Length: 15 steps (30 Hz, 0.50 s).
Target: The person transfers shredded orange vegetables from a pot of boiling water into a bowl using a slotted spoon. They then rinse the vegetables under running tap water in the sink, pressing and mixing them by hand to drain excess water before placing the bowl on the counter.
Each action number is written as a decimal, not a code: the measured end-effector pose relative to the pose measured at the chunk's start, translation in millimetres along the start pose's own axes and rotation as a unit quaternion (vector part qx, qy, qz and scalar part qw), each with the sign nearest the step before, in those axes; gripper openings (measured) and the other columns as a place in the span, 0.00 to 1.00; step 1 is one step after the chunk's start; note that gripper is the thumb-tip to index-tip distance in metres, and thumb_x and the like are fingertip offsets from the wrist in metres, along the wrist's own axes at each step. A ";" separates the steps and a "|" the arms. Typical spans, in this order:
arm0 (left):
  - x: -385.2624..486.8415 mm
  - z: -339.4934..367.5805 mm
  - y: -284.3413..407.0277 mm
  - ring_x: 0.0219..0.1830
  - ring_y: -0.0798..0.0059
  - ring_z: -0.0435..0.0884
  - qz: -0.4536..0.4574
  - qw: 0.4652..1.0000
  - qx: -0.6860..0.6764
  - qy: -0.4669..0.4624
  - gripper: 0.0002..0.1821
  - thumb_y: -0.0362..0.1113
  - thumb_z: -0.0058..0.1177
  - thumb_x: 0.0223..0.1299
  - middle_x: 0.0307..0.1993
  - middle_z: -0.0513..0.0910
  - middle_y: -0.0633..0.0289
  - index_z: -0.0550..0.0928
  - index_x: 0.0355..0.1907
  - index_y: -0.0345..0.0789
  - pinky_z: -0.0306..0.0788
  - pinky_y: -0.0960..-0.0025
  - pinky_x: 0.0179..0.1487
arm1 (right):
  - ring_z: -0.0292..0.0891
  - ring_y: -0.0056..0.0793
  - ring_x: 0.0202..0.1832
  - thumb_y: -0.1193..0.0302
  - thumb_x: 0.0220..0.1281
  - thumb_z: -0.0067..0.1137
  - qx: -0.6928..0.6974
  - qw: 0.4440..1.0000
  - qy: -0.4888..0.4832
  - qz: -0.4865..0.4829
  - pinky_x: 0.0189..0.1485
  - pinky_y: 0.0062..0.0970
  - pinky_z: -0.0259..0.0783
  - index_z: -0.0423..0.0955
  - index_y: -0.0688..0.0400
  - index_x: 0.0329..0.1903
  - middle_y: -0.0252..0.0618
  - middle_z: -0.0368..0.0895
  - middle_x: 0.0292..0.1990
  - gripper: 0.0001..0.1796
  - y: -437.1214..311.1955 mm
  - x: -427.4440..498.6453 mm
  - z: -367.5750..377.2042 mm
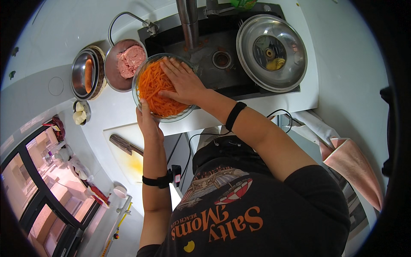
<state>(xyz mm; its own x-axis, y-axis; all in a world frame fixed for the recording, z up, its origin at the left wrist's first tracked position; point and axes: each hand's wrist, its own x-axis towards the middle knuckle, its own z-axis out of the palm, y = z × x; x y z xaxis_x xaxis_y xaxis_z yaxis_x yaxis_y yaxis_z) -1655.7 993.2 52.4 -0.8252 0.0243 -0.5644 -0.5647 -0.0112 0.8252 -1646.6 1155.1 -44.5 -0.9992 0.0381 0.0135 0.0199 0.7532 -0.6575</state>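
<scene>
A clear glass bowl (176,117) heaped with shredded carrot (154,84) is at the counter's front edge, overlapping the sink's left corner. My left hand (148,123) grips the near-left side of the bowl, thumb over the rim. Flat on top of the shreds lies my right hand (184,83), fingers stretched out and thumb spread to the side. Left of the bowl, a steel bowl (110,72) contains pink ground meat (130,61). Below my left hand, a knife (123,144) with a dark handle rests on a white cutting board (113,136) stained yellow; my forearm hides its blade.
The black sink (196,69) with its drain (221,59) and steel faucet (188,22) lies behind. A wide round steel vessel or lid (293,61) covers its right side. Farther left are a steel bowl (77,75) with a whole carrot and a small dish (86,110) of pale chunks.
</scene>
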 end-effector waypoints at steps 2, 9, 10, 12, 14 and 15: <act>0.1 1.7 2.1 0.63 0.63 0.76 0.006 1.000 0.009 0.006 0.34 0.59 0.51 0.74 0.63 0.75 0.54 0.67 0.67 0.33 0.73 0.61 0.63 | 0.37 0.42 0.83 0.28 0.67 0.37 0.003 1.000 -0.002 0.005 0.82 0.43 0.38 0.40 0.53 0.82 0.44 0.40 0.82 0.55 0.2 0.2 0.7; 0.0 6.4 9.1 0.59 0.65 0.79 0.033 0.999 0.033 0.004 0.31 0.56 0.51 0.74 0.59 0.77 0.53 0.68 0.63 0.31 0.75 0.63 0.60 | 0.36 0.42 0.83 0.29 0.67 0.37 0.021 1.000 0.018 0.008 0.82 0.44 0.38 0.38 0.53 0.82 0.44 0.39 0.82 0.55 0.1 2.1 2.6; 0.8 6.7 10.1 0.59 0.66 0.79 0.037 0.999 0.036 0.003 0.31 0.56 0.51 0.74 0.59 0.77 0.52 0.68 0.62 0.30 0.75 0.64 0.60 | 0.36 0.42 0.83 0.28 0.67 0.37 0.024 0.999 0.020 0.011 0.82 0.44 0.38 0.38 0.53 0.82 0.44 0.39 0.82 0.55 -0.1 2.3 2.7; 3.2 8.0 11.5 0.58 0.66 0.79 0.045 0.998 0.038 0.001 0.30 0.54 0.52 0.75 0.58 0.77 0.52 0.68 0.61 0.29 0.75 0.65 0.59 | 0.36 0.41 0.83 0.28 0.67 0.37 0.027 0.999 0.025 0.015 0.82 0.44 0.38 0.38 0.53 0.82 0.44 0.39 0.82 0.55 0.0 3.0 2.7; 4.3 8.9 12.2 0.57 0.68 0.79 0.053 0.998 0.036 -0.001 0.29 0.53 0.52 0.75 0.57 0.77 0.52 0.68 0.61 0.29 0.75 0.67 0.59 | 0.36 0.41 0.83 0.28 0.67 0.36 0.029 0.999 0.026 0.019 0.82 0.44 0.38 0.38 0.53 0.82 0.45 0.39 0.82 0.55 -0.4 3.2 2.8; 4.4 9.1 12.4 0.57 0.68 0.79 0.054 0.998 0.044 0.000 0.29 0.53 0.52 0.75 0.56 0.77 0.52 0.68 0.60 0.29 0.75 0.67 0.59 | 0.35 0.41 0.83 0.28 0.67 0.36 0.032 0.999 0.031 0.019 0.82 0.44 0.38 0.38 0.53 0.82 0.45 0.39 0.82 0.56 -0.4 3.2 2.8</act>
<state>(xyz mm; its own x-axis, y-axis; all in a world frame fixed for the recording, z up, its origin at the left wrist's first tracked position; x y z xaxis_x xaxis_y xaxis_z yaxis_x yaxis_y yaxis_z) -1666.2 1002.3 60.4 -0.8807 0.0278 -0.4729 -0.4701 0.0732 0.8796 -1649.9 1153.1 -46.3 -0.9937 0.1071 0.0324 0.0532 0.7069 -0.7053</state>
